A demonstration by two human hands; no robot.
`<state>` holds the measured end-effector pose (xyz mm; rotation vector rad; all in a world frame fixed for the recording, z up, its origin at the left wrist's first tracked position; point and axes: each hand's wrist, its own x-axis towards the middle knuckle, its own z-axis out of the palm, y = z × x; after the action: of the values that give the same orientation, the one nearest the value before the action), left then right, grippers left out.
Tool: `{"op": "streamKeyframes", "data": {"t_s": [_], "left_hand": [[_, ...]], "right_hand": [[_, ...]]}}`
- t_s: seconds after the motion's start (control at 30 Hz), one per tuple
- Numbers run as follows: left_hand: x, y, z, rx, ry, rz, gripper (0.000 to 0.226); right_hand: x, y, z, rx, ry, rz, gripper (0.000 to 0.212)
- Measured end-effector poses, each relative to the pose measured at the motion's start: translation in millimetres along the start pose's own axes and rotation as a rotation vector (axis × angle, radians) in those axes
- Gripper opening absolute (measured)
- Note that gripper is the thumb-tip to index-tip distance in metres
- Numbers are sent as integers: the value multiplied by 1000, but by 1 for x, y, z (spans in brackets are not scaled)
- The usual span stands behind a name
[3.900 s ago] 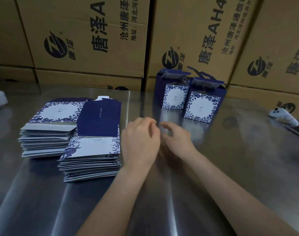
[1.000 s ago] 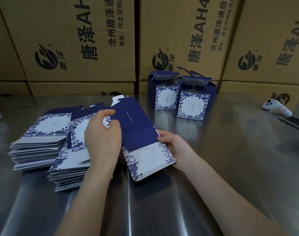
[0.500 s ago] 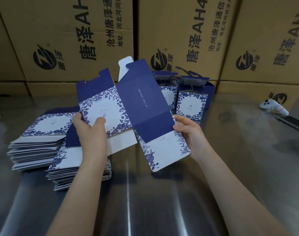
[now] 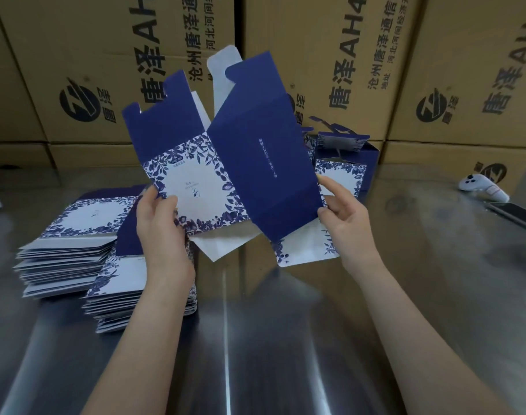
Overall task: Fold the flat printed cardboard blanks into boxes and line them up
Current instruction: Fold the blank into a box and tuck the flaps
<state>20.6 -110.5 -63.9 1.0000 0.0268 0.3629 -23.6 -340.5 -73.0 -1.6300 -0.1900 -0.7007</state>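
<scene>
Left hand and right hand each gripped an edge of the half-opened navy-and-white floral cardboard blank, raised above the steel table.

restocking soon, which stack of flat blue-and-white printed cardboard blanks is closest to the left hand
The right stack, partly hidden behind the left hand; the other stack sits further left.

Table brushed metal, glossy; blank smooth printed card; cartons matt corrugated cardboard.

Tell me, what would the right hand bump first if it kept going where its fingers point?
The blank: the right hand pinches its edge, fingers aimed up-left into the blue panel. A box probably stands behind.
</scene>
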Motion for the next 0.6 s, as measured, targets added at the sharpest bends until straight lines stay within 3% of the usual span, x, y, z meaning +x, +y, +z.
{"op": "streamKeyframes", "data": {"t_s": [0.27,0.5,0.6], "left_hand": [[-10,-4,8,-101,-173,-89,31],[-17,-9,14,-223,-284,-157,19],[-18,-12,14,-275,-327,-166,47]], "right_hand": [[-1,3,11,-58,148,-102,56],[-6,5,24,-103,94,-179,55],[-9,6,28,-135,66,-200,57]]}}
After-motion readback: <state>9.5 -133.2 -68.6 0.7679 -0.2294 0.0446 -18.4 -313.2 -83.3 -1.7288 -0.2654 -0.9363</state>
